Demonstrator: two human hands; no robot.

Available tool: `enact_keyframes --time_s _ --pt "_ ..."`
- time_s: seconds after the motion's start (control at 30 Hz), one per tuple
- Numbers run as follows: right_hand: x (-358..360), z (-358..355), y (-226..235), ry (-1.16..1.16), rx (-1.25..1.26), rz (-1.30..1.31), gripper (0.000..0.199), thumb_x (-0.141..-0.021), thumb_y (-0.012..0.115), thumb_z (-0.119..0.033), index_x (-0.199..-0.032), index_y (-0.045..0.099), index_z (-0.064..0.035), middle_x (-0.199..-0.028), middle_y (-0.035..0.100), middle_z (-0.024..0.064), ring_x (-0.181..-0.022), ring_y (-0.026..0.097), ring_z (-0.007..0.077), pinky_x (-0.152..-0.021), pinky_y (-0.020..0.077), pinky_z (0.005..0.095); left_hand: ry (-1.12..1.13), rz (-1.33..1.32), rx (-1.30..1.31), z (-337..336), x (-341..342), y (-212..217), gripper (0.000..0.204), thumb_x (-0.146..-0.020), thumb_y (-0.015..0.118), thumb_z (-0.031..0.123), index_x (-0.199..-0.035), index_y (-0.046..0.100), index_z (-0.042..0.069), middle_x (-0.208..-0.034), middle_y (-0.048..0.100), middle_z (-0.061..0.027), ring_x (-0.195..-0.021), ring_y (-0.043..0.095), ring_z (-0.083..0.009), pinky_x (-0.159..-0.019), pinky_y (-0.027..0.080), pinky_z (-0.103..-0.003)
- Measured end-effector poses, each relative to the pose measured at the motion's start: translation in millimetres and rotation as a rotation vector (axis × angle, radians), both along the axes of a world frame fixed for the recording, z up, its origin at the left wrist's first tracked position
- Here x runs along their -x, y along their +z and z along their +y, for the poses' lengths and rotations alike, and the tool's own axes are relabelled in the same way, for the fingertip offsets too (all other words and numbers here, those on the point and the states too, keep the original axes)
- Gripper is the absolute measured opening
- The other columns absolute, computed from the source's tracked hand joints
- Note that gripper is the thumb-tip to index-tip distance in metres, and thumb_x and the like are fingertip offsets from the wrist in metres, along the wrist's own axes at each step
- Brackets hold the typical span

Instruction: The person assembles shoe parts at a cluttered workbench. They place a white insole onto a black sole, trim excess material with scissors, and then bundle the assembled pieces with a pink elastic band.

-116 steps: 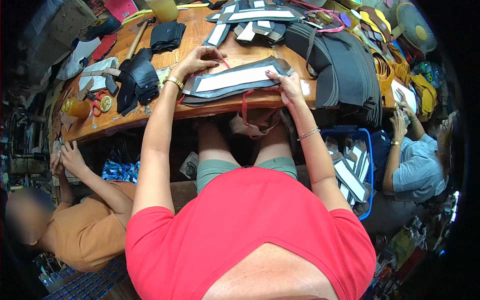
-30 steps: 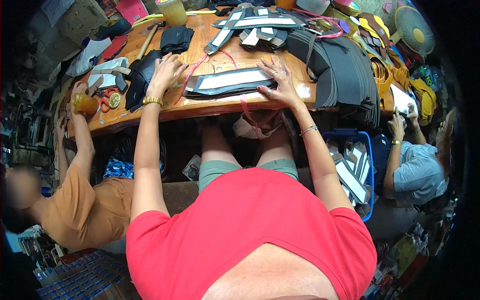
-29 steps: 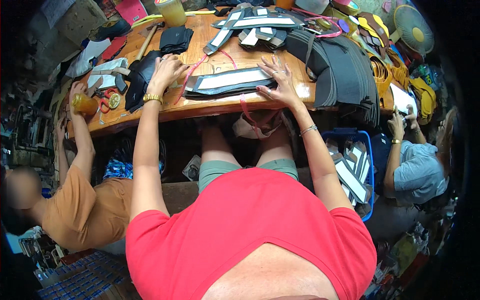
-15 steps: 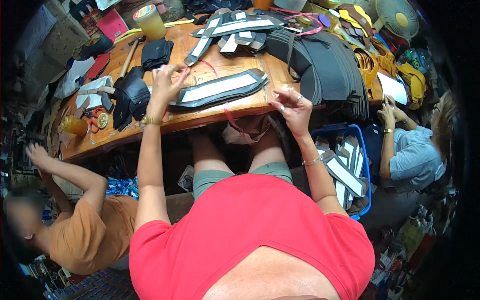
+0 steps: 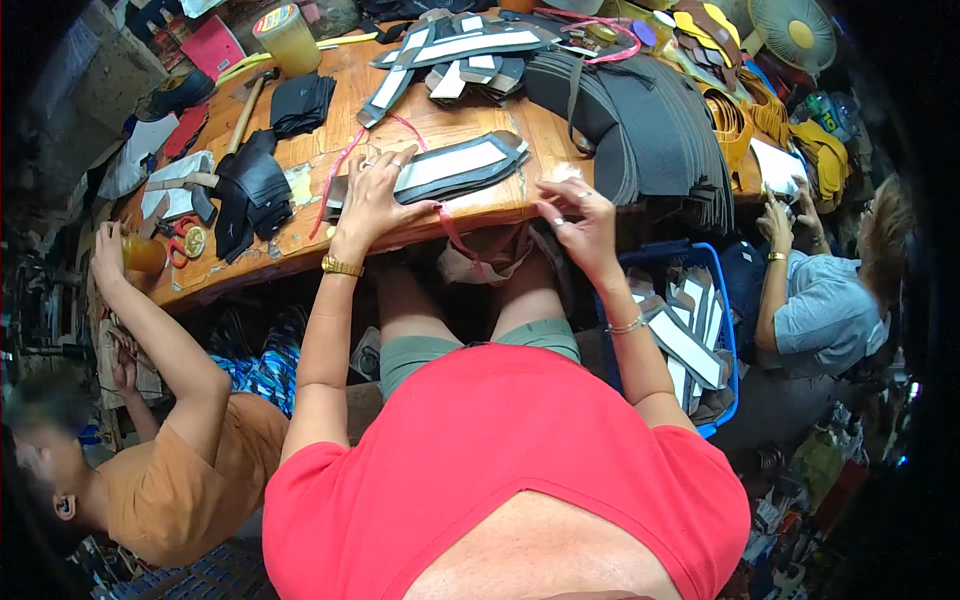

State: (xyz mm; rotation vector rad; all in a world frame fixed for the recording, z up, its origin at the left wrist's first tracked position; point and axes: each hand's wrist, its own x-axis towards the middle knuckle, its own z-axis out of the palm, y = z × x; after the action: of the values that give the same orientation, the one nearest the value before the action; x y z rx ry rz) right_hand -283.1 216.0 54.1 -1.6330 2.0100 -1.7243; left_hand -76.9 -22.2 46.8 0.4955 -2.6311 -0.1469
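Observation:
On the table's front edge lies a stack of black curved strips with white panels. My left hand rests over its left end, fingers spread on top and thumb stretched toward a pink ribbon. That ribbon hangs over the table edge, and another pink length lies left of the stack. To the right of the stack, my right hand is raised near the edge, its fingers curled toward the thumb. What it holds, if anything, is too small to make out.
More strips are piled behind. A fanned stack of black pieces stands right. A blue basket holds strips beside my right arm. A hammer, scissors and jar sit left. Co-workers sit on both sides.
My left hand has come down and right, from above the ribbon onto the stack's left end. My right hand moved slightly. The left co-worker's hand has reached a jar on the table.

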Motion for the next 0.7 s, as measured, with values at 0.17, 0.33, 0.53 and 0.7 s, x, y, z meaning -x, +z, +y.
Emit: enact_keyframes --time_s 0.17,0.33,0.53,0.7 --pt "-4 -80 1 0.010 -0.068 0.068 0.014 -0.081 0.072 -0.013 -0.092 0.071 -0.0049 -0.082 0.066 0.0091 -0.071 0.065 0.0203 -0.064 0.0508 0.0321 -0.024 -0.011 -0.026 -4 -2 -7 0.080 -0.070 0.074 0.056 -0.133 0.054 0.009 -0.119 0.060 -0.0122 -0.113 0.056 -0.0297 -0.103 0.032 -0.048" --pt "9 -195 -24 0.075 -0.225 0.200 0.019 -0.075 0.073 -0.014 -0.090 0.069 -0.0023 -0.082 0.069 0.0122 -0.072 0.068 0.0228 -0.066 0.0532 0.0349 -0.132 -0.033 -0.047 -2 7 -11 0.083 -0.076 0.071 0.051 -0.143 0.042 0.012 -0.143 0.044 -0.0173 -0.129 0.045 -0.0342 -0.108 0.029 -0.052" --pt "-5 -252 -30 0.006 -0.305 0.257 0.015 -0.066 0.072 -0.010 -0.080 0.068 -0.0045 -0.076 0.069 0.0145 -0.074 0.069 0.0292 -0.068 0.0545 0.0385 -0.120 -0.026 -0.051 3 15 -16 0.070 -0.084 0.065 0.050 -0.136 0.049 0.005 -0.139 0.047 -0.0174 -0.134 0.040 -0.0336 -0.113 0.022 -0.055" --pt "-7 -279 -30 -0.004 -0.224 0.211 0.006 -0.070 0.063 -0.002 -0.072 0.068 -0.0044 -0.079 0.068 0.0187 -0.081 0.068 0.0362 -0.075 0.0533 0.0445 -0.101 -0.014 -0.103 0 13 -15 0.067 -0.085 0.064 0.048 -0.137 0.049 0.009 -0.137 0.049 -0.0161 -0.128 0.045 -0.0337 -0.111 0.027 -0.055"
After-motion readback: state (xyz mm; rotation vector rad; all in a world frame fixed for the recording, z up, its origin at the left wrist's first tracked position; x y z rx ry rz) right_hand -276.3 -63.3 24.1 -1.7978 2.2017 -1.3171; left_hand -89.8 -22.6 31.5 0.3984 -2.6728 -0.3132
